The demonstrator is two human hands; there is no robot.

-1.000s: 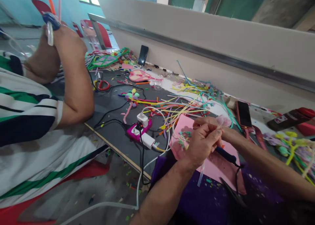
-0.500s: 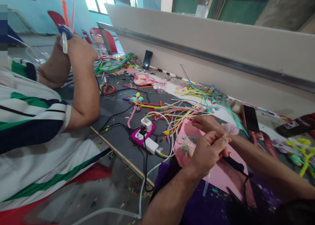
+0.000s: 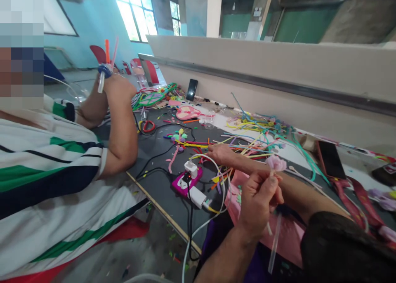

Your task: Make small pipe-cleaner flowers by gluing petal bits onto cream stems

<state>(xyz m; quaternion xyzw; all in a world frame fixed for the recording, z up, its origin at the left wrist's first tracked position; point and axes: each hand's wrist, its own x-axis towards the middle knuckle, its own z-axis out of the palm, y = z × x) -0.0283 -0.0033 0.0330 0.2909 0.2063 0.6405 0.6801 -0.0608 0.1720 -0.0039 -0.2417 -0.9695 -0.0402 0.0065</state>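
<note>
Clearly, the left hand (image 3: pixel 260 196) is closed, its thumb and fingers pinched on the thin stem of a pale pink flower (image 3: pixel 276 163), whose fuzzy head stands just above the fingertips. Behind it the right arm crosses the dark table (image 3: pixel 161 155), and the right hand (image 3: pixel 221 153) reaches over the near end of the loose coloured strands (image 3: pixel 252 145), its back toward the camera; how far its fingers are open, and whether they have hold of anything, cannot be told. Below the left hand, a clear stick (image 3: pixel 274 244) slants down over a pink sheet (image 3: pixel 293 241), which the arms partly cover. Just in front of the right hand lies a magenta power strip (image 3: pixel 177 186) with a white plug (image 3: pixel 191 168) and a white charger (image 3: pixel 198 197) in it, cables looping around them. Farther back are red-handled scissors (image 3: pixel 149 126), a flat pink piece (image 3: pixel 187 112) and an upright, leaning phone (image 3: pixel 192 90). On the right side, another phone (image 3: pixel 331 161) lies beside a dark red strap (image 3: pixel 359 200). At the left, a co-worker in a striped shirt (image 3: pixel 55 159) holds up a blue-and-clear object (image 3: pixel 104 71), near which orange and pink strands (image 3: pixel 107 52) stand up.
</note>
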